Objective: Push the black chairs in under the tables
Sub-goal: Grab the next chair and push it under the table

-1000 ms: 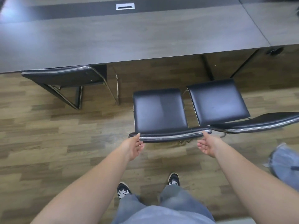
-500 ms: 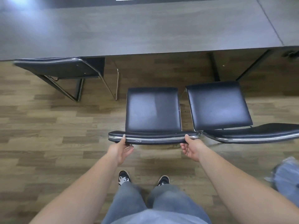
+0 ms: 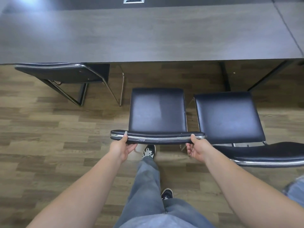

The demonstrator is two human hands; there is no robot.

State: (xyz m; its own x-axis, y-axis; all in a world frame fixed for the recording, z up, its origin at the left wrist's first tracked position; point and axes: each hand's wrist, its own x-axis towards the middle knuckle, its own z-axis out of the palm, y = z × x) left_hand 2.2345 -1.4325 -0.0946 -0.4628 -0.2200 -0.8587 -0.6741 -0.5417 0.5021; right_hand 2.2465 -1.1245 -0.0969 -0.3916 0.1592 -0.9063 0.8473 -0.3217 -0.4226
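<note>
A person is standing on a wood-plank floor facing a long dark table, both hands clamped on the backrest of the middle black chair; the left hand is gripping the backrest's left end, thumb lying over the padded top and fingers curled underneath, while the right hand is gripping the right end in the same way. The chair is sitting out on the floor, its seat pointing toward the table's near edge and its front edge short of that edge, so it is not yet under the table; a chrome bar is running along the back of the backrest between the two hands (a small mark on the bar is too blurred to read). Just beside it on the right, a second black chair is also standing clear of the table, its backrest reaching toward the frame's right edge; to the left, a third black chair is sitting pushed in, its backrest against the table's near edge and its chrome legs showing below. A silver cable port is showing at the table's far edge, with no readable writing. Grey jeans and dark sneakers with white laces are showing below the hands, one foot just behind the held chair.
</note>
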